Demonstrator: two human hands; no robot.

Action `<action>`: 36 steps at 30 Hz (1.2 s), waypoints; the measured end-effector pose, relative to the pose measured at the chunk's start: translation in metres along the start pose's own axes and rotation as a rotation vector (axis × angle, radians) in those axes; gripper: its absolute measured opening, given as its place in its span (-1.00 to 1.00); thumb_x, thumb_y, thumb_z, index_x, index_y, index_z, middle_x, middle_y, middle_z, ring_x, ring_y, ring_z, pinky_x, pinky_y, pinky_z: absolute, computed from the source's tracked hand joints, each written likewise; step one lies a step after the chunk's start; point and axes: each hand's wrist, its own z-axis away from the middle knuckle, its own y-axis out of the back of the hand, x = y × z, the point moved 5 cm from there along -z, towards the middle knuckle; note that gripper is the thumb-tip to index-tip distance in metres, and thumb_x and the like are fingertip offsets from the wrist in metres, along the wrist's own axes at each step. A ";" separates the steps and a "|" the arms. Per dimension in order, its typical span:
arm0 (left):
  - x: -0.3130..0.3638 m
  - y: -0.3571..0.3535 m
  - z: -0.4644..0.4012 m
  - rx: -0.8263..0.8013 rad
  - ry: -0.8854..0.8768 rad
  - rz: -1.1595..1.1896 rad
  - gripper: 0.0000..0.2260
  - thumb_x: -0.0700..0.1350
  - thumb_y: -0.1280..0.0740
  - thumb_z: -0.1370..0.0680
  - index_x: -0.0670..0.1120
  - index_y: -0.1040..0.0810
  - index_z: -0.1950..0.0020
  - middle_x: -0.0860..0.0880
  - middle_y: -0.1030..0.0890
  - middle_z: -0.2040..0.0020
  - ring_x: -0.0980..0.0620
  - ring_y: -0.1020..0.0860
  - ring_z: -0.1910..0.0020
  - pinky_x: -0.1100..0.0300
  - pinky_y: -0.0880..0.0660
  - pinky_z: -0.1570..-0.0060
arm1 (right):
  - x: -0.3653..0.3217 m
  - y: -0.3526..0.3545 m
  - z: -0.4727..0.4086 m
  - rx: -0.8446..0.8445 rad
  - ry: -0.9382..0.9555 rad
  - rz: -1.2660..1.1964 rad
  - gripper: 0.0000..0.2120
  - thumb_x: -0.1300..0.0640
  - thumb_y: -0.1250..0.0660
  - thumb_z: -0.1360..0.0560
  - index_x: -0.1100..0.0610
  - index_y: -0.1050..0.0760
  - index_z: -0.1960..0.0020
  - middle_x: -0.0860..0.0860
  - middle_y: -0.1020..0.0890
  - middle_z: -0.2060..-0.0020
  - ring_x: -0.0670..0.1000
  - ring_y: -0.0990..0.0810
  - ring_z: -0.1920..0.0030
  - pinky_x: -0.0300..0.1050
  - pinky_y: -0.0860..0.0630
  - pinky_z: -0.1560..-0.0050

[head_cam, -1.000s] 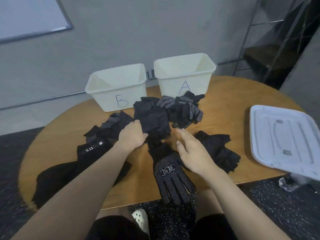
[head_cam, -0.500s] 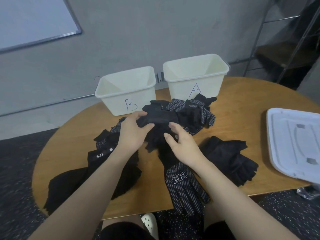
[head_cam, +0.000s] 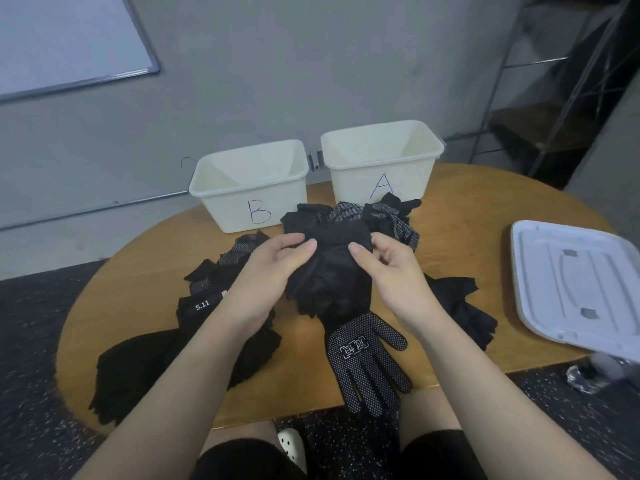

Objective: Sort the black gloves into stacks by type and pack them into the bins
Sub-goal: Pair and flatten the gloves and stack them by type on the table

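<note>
Both my hands hold a plain black glove (head_cam: 330,268) lifted above the table's middle. My left hand (head_cam: 273,271) pinches its left edge and my right hand (head_cam: 388,271) pinches its right edge. Below it a dotted glove (head_cam: 367,355) lies palm up near the front edge. More dotted gloves (head_cam: 388,216) are heaped in front of bin A (head_cam: 381,161). Bin B (head_cam: 249,185) stands to its left; I see nothing inside either bin. Other black gloves lie to the left (head_cam: 194,306) and to the right (head_cam: 460,306).
The round wooden table (head_cam: 485,209) carries a grey plastic lid (head_cam: 575,282) at its right edge. A grey wall stands right behind the bins, a metal shelf at the back right. My knees and a white shoe (head_cam: 291,445) show under the front edge.
My left hand lifted the plain black glove off the pile. My right hand came up from the table and took its other edge. The glove now hangs between both hands.
</note>
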 end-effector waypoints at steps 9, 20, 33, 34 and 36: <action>0.001 -0.040 0.022 -0.146 -0.104 0.005 -0.66 -0.04 -0.36 -0.66 -0.35 -0.57 -0.11 -0.29 -0.68 -0.12 -0.30 -0.64 -0.16 -0.23 -0.50 -0.34 | -0.009 0.030 0.032 0.060 -0.001 0.036 -0.59 -0.15 -0.45 -0.52 0.23 -0.61 0.00 0.44 -0.62 0.08 0.35 -0.67 0.08 0.51 -0.53 -0.02; -0.013 -0.064 0.057 -0.270 -0.087 -0.005 -0.66 -0.06 -0.21 -0.73 -0.30 -0.61 -0.01 -0.13 -0.69 0.22 0.00 -0.62 0.32 0.21 -0.55 0.32 | 0.017 0.055 0.080 0.117 -0.087 0.040 -0.80 0.03 -0.43 -0.58 0.16 -0.65 0.08 0.38 -0.65 0.18 0.14 -0.64 0.18 0.16 -0.56 0.08; -0.038 -0.107 0.069 -0.159 0.135 0.203 -0.86 -0.09 -0.35 -0.66 -0.14 -0.61 -0.14 -0.15 -0.74 -0.03 -0.16 -0.74 0.05 0.01 -0.64 0.30 | 0.018 0.063 0.137 0.301 0.151 0.679 -0.71 -0.07 -0.42 -0.54 0.01 -0.55 -0.21 -0.18 -0.57 -0.05 -0.20 -0.54 -0.11 -0.45 -0.39 -0.08; -0.037 -0.110 0.069 -0.165 0.123 0.198 -0.84 -0.10 -0.35 -0.66 -0.17 -0.59 -0.17 -0.18 -0.73 -0.04 -0.18 -0.74 0.07 0.03 -0.64 0.30 | 0.018 0.058 0.142 0.242 0.162 0.663 -0.65 -0.13 -0.38 -0.55 0.01 -0.55 -0.25 -0.21 -0.57 -0.09 -0.20 -0.55 -0.16 -0.44 -0.39 -0.12; -0.035 -0.115 0.069 -0.176 0.104 0.157 -0.78 -0.10 -0.35 -0.66 -0.24 -0.54 -0.19 -0.23 -0.72 -0.04 -0.19 -0.73 0.08 0.03 -0.64 0.30 | 0.019 0.052 0.148 0.117 0.105 0.586 -0.47 -0.28 -0.34 -0.51 -0.02 -0.51 -0.37 -0.25 -0.57 -0.20 -0.22 -0.53 -0.26 -0.42 -0.39 -0.21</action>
